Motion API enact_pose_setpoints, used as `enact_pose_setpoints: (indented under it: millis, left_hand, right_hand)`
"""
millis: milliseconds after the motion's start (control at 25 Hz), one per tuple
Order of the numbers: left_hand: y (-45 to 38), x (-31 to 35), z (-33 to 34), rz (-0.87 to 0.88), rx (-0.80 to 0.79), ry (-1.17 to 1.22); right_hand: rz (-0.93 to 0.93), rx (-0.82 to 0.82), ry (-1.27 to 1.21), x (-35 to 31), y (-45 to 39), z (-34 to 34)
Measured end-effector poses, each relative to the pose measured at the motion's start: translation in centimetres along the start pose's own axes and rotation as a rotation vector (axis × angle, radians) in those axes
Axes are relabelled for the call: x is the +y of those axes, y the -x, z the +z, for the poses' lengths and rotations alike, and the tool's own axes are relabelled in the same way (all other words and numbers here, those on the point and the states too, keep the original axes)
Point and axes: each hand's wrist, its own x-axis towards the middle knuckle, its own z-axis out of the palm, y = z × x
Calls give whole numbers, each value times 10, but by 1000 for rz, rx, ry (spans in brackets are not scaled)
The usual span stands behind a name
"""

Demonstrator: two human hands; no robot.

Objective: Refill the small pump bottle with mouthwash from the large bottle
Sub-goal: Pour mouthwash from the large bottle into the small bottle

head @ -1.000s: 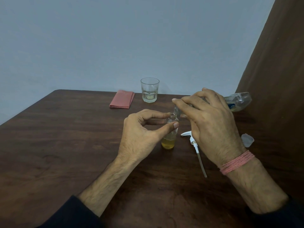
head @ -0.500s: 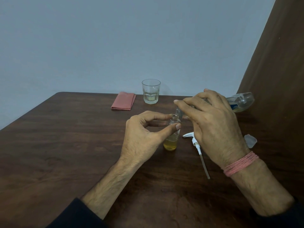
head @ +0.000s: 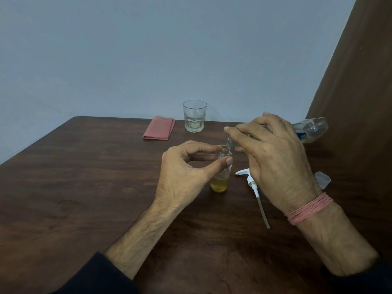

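Note:
The small clear bottle (head: 220, 181) stands upright on the dark wooden table (head: 84, 187), with yellow liquid in its lower part and no pump on it. My left hand (head: 182, 172) pinches its neck between thumb and forefinger. My right hand (head: 273, 162) grips the large clear bottle (head: 311, 129), tipped almost flat, its mouth touching the small bottle's opening. The white pump head with its tube (head: 254, 189) lies on the table just right of the small bottle.
A drinking glass (head: 194, 116) with a little liquid stands at the table's far edge. A folded pink cloth (head: 159, 128) lies left of it. A clear cap (head: 323, 179) rests by my right wrist. A brown panel (head: 360, 81) rises on the right.
Both hands keep their holds and the large bottle stays tipped over the small one. The view has shifted slightly; nothing else moved.

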Motion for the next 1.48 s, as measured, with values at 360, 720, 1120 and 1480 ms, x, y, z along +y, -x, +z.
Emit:
enact_pose_setpoints:
  millis: [360, 720, 1120, 1480]
  left_hand:
    - [-1, 2, 0, -4, -11, -9]
    - [-2, 1, 0, 8, -9, 2]
    - [-1, 5, 0, 14, -3, 38]
    - [-1, 3, -1, 17, 9, 7]
  right_hand:
    - [6, -19, 11, 0, -1, -1]
    - [0, -11, 19, 1, -2, 1]
    - [3, -40, -4, 1, -3, -1]
    - [3, -38, 12, 2, -3, 1]
